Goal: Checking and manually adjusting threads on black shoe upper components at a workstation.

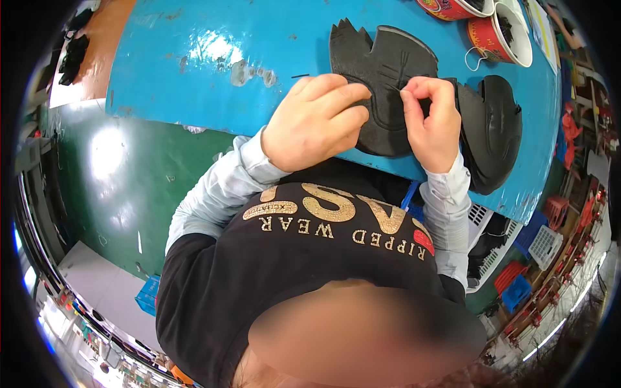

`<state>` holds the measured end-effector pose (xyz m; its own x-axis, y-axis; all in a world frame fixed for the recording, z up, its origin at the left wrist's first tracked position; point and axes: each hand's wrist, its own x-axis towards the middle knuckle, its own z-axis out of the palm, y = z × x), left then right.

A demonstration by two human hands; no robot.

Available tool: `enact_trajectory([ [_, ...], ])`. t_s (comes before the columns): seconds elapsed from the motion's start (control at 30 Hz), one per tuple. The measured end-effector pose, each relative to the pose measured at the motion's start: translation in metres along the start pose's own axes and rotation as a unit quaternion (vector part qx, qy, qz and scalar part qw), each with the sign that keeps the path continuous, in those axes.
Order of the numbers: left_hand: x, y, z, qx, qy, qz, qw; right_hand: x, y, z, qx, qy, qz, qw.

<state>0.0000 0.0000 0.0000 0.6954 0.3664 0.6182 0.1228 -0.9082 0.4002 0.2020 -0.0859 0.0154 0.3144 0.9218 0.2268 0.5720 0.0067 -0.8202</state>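
Note:
A black moulded piece (381, 61), with a jagged upper left edge and grooved lines, lies at the near edge of the blue table. Over its left side rests my left hand (317, 119), its fingers curled closed; what they hold is hidden. A thin dark stick end (300, 75) shows just beyond the knuckles. My right hand (433, 119) is closed in a pinch above the right side of the piece. Something very thin shows at its fingertips, too small to name. Close to the right hand lies another black moulded piece (498, 129) with a curved, folded form.
Red paper tubs (482, 39) stand at the table's far right, one with dark bits inside and a white string loop (476, 59) beside it. The blue table (174, 84) bears pale stains. White crates (495, 249) with black material stand below its right side.

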Motion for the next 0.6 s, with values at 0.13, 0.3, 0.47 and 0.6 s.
enact_trajectory([
  [0.13,-0.002,0.001,0.007,0.007,-0.009,-0.007,1.0,0.012,0.0,-0.002,-0.118,-0.043,-0.119,0.985],
  [0.3,0.002,-0.001,0.006,0.011,-0.011,-0.011,1.0,0.015,0.005,0.004,-0.173,-0.04,-0.142,0.974],
  [0.47,0.013,0.0,0.005,0.025,-0.036,0.01,0.999,0.013,0.008,0.007,-0.154,-0.023,-0.128,0.98],
  [0.6,0.02,-0.003,0.01,0.05,-0.063,0.026,0.996,0.011,0.007,0.01,-0.174,-0.016,-0.127,0.976],
])
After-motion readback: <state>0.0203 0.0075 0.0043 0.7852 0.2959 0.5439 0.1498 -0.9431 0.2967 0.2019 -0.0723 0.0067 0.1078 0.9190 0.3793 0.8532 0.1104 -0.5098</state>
